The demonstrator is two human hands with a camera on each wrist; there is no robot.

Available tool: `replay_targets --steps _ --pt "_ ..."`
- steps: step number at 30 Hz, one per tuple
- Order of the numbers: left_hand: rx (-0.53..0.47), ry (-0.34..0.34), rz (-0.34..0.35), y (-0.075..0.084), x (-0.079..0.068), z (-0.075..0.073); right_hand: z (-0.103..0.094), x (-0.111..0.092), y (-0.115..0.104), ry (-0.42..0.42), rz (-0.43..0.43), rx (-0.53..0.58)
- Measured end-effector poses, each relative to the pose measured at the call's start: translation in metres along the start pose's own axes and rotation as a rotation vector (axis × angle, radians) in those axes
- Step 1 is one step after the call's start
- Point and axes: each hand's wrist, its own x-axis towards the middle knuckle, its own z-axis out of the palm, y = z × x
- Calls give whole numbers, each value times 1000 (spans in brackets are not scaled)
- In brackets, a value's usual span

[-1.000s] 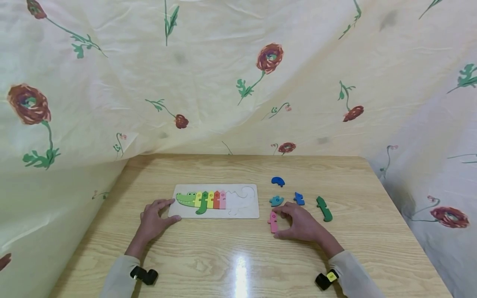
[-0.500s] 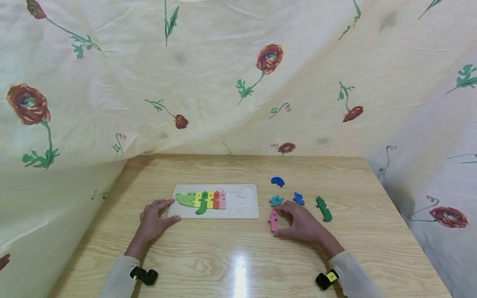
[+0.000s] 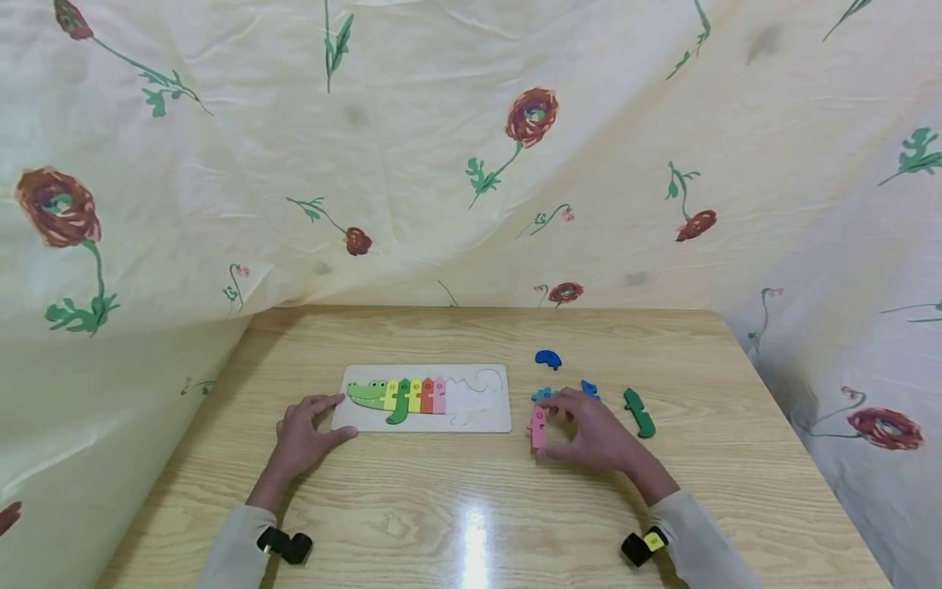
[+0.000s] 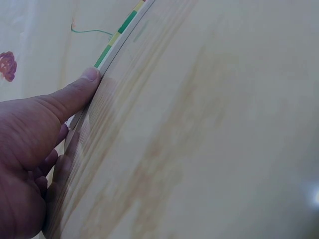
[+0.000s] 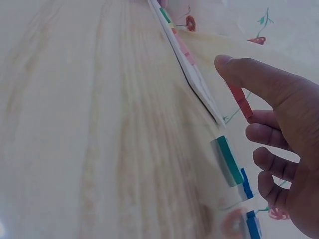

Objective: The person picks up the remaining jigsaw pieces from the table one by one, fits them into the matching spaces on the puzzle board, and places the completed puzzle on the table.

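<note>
My right hand (image 3: 592,433) pinches a pink puzzle piece (image 3: 538,428) between thumb and fingertips. In the right wrist view the same piece looks reddish and is held clear of the table. At the left end of a white crocodile puzzle board (image 3: 478,415), my left hand (image 3: 300,438) holds the corner, thumb on the near edge and fingers on the left edge. The thumb also shows against that edge in the left wrist view. Fitted in the board are the green head piece (image 3: 365,394) and several coloured body pieces (image 3: 416,395). Its right part bears only a drawn outline.
Beyond and beside my right hand lie a teal piece (image 3: 543,394), partly hidden by the fingers, a dark blue curved piece (image 3: 548,358), a blue piece (image 3: 589,388) and a long green piece (image 3: 639,413). A flowered cloth (image 3: 412,164) hangs behind the wooden table (image 3: 412,507).
The pink piece has risen off the table in my right hand and shifted slightly up in the head view, so the fingers now cover more of the teal piece. My left hand stays put.
</note>
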Motion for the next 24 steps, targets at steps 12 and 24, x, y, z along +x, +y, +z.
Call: replay_targets --steps 12,24 --pt "4 8 12 2 -1 -1 -10 14 -11 -22 -7 28" --pt "2 -2 3 2 -1 0 -12 29 -25 -12 -1 44"
